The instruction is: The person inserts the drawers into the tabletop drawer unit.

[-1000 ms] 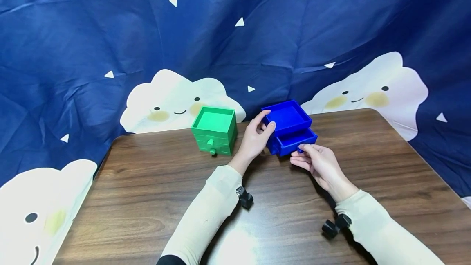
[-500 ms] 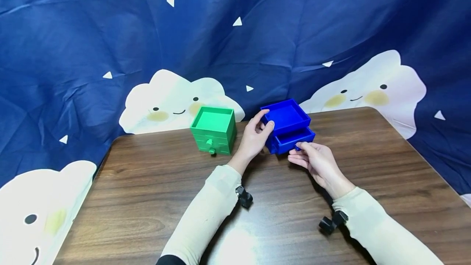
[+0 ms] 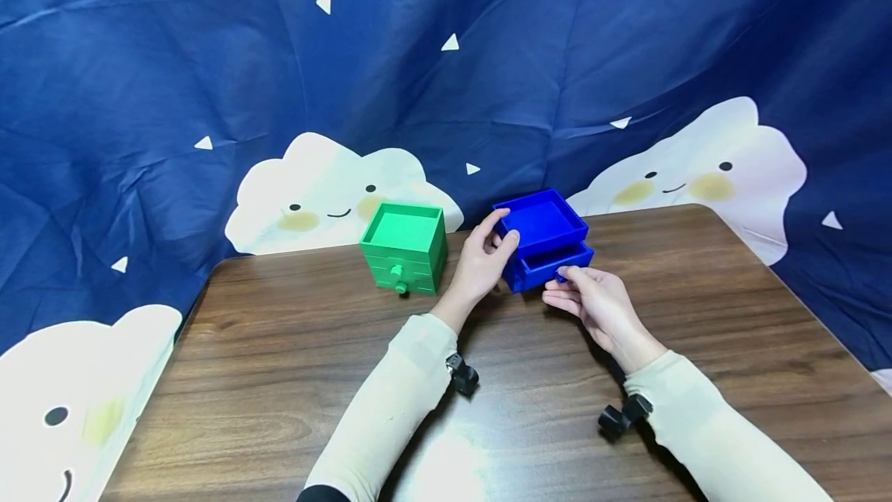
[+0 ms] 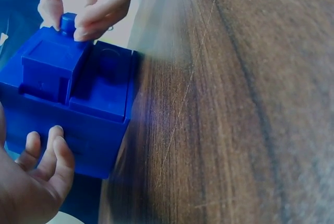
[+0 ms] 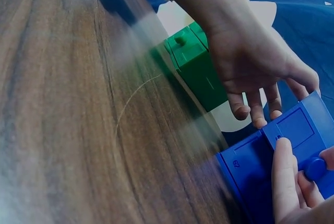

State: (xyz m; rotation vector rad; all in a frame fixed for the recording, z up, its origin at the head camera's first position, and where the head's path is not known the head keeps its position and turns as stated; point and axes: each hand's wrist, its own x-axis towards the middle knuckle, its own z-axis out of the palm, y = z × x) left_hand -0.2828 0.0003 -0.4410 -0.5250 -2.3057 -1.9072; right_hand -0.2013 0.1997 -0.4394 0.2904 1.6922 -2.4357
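Observation:
A blue box with drawers (image 3: 543, 219) stands at the back of the table, with a shallow open tray on top. One drawer (image 3: 535, 276) juts part way out of its front, under the tray. My right hand (image 3: 605, 308) pinches that drawer's round knob (image 4: 68, 24) between thumb and index finger, the other fingers lying below. On the box's left side, my left hand (image 3: 482, 260) holds it by the tray rim, several fingertips (image 4: 56, 130) against the side wall. A lower drawer (image 4: 107, 75) sits flush in the box.
A green box with drawers (image 3: 404, 242) stands left of the blue one, its two knobs facing front. The wooden table (image 3: 279, 362) ends just behind both boxes, at a blue cloth (image 3: 418, 84) with clouds. Each wrist wears a black camera.
The right hand has moved slightly back and left with the knob, and the drawer has slid a little further into the blue box. The left hand keeps its hold.

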